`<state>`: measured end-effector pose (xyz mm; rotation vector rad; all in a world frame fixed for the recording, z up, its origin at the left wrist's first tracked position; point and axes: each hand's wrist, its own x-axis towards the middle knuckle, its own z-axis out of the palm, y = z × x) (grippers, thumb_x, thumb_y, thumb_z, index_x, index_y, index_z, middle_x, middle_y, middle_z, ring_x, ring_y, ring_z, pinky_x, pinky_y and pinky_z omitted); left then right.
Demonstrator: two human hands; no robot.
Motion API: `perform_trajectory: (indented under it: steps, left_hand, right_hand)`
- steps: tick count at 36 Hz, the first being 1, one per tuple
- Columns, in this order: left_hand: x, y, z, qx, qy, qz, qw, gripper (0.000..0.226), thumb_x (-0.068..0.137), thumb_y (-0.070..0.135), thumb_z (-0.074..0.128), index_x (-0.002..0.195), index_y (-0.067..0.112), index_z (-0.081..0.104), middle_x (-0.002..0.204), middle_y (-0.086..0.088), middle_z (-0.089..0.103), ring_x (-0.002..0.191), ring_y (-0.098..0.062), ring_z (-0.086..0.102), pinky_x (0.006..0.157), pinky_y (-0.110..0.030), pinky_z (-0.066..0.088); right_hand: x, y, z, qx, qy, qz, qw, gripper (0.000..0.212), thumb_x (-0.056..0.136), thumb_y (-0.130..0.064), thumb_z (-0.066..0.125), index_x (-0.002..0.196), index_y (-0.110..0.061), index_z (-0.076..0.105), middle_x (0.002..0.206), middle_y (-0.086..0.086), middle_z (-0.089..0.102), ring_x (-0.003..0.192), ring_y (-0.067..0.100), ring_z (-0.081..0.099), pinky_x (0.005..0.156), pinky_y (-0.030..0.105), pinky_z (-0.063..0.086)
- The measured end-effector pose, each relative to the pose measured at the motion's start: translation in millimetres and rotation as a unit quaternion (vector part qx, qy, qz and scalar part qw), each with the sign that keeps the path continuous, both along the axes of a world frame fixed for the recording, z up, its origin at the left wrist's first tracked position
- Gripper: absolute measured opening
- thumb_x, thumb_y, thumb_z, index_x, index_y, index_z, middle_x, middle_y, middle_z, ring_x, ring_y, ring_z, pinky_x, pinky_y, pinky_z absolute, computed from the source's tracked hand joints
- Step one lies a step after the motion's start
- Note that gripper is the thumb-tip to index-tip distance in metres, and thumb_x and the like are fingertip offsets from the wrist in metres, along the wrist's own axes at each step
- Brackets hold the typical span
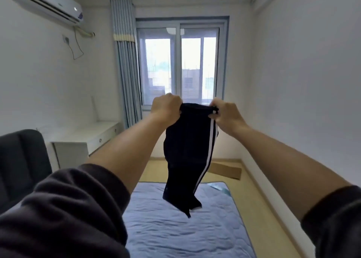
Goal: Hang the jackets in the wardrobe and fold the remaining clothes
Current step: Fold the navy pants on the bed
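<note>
Dark trousers (187,150) held up by the waistband, dead centre.
Fingers of my left hand (166,109) and right hand (226,115) curl tight on it. The legs hang over the mattress (175,234) at 6 o'clock, hiding the wall under the window (181,66) at 12. Desk (82,138) at 9, cardboard (226,169) at 4.

Black white-striped trousers (187,152), blue mattress (175,234)

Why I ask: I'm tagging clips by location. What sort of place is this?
Probably a small bedroom: a mattress lies in the middle, a desk stands at the left, and a curtain hangs beside the window.
</note>
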<state>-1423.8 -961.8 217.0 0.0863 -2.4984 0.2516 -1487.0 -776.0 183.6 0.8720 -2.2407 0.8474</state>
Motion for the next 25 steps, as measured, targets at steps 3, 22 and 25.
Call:
perform_trajectory:
  steps: [3,22,25]
  left_hand:
    - [2.5,-3.8,-50.6,0.003,-0.037,-0.010,0.999,0.014,0.094,0.020,0.052,0.096,0.013,0.063,0.089,-0.005,0.063,0.079,-0.026,0.061,0.060,-0.033,0.040]
    - [36.9,-8.9,-112.2,0.190,-0.062,-0.106,0.974,0.006,0.092,0.004,0.045,0.095,0.008,0.048,0.093,-0.010,0.052,0.086,-0.033,0.054,0.072,-0.042,0.047]
    - [40.5,-6.0,-103.6,0.171,-0.059,-0.103,0.978,0.013,0.090,-0.001,0.045,0.090,0.012,0.043,0.089,-0.007,0.047,0.081,-0.031,0.053,0.065,-0.038,0.043]
  right_hand:
    - [2.6,-1.0,-50.4,0.012,-0.050,0.000,0.999,0.014,0.085,-0.002,0.066,0.096,-0.007,0.059,0.085,0.003,0.059,0.077,0.019,0.055,0.066,0.022,0.038]
    - [40.7,-3.8,-76.8,0.012,-0.143,0.045,0.989,0.030,0.096,-0.013,0.054,0.123,-0.003,0.045,0.117,0.020,0.059,0.106,0.034,0.055,0.092,0.043,0.043]
    - [40.1,-2.6,-68.6,0.025,-0.152,0.030,0.988,0.026,0.095,-0.015,0.054,0.118,-0.004,0.047,0.111,0.018,0.060,0.098,0.031,0.055,0.082,0.038,0.044]
